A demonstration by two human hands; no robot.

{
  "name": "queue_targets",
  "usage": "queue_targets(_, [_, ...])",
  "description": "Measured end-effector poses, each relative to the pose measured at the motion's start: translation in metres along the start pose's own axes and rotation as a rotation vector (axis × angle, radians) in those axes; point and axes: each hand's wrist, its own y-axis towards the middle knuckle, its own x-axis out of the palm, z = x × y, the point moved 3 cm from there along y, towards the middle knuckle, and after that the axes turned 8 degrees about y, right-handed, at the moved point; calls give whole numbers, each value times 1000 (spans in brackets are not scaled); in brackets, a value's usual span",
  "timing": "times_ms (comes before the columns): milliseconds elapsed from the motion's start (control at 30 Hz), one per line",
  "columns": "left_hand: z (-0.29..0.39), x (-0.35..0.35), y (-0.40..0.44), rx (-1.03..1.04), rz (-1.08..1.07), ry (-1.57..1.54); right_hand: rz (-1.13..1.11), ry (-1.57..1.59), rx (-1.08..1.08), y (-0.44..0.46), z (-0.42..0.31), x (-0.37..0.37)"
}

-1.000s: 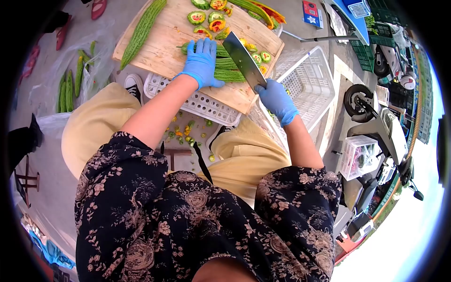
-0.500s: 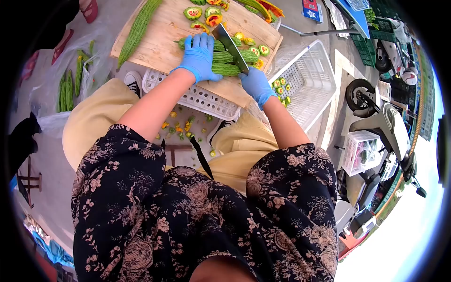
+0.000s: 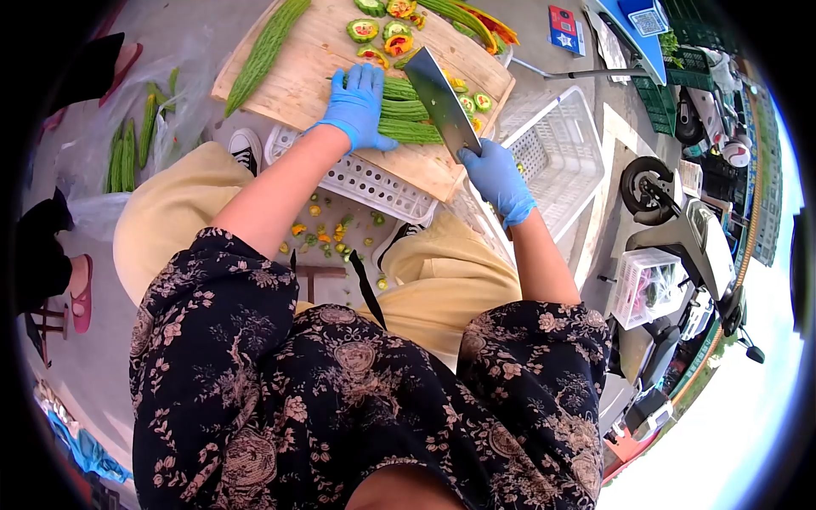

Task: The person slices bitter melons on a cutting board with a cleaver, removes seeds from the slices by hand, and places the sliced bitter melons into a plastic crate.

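My left hand point(image 3: 355, 109), in a blue glove, lies flat across several green bitter melons point(image 3: 410, 130) lined up side by side on a wooden cutting board point(image 3: 327, 38). Its fingers are stretched out and the thumb is apart. In my right hand point(image 3: 500, 180), also gloved in blue, is the handle of a cleaver point(image 3: 440, 98). The blade slants over the right ends of the melons. Small cut pieces point(image 3: 483, 102) lie just right of the blade. A whole bitter melon point(image 3: 268, 58) rests at the board's left edge, and pale-green and orange-red slices point(image 3: 363, 31) lie farther back.
The board sits on a white perforated crate point(image 3: 365, 183). To its right stands a larger white basket point(image 3: 571, 161). Scraps point(image 3: 323, 234) litter the floor between my feet. More melons point(image 3: 127, 157) lie on plastic at left, near another person's foot point(image 3: 81, 293). A scooter point(image 3: 688, 225) is parked at right.
My right hand has moved right and toward me, drawing the cleaver off the melons' right ends. My left hand stays in place on them. Another person's foot has appeared at lower left.
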Motion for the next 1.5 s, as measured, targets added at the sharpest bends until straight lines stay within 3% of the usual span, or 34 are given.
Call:
queue_targets(300, [1,2,2,-16,9,10,-48,-115,36,13,4,18])
queue_targets(400, [0,5,3,-6,36,-11,-251,-71,262,17,-9,5])
queue_targets(500, [-1,2,4,2,10,-51,-276,-67,275,31,-12,14])
queue_targets(600, [0,8,6,3,59,-35,-111,-100,-29,59,15,56])
queue_targets(733, [4,7,-1,1,17,-46,-36,74,89,44,19,56])
queue_targets(867, [-7,0,-1,-31,52,-45,70,168,-64,33,24,46])
queue_targets(1000, [-8,3,-6,-29,27,-50,-4,126,38,2,-11,16])
queue_targets(1300, [-6,1,-5,-43,11,-22,-108,73,188,0,-16,21])
queue_targets(1500, [-7,8,-2,-32,50,-36,-292,80,300,13,-18,18])
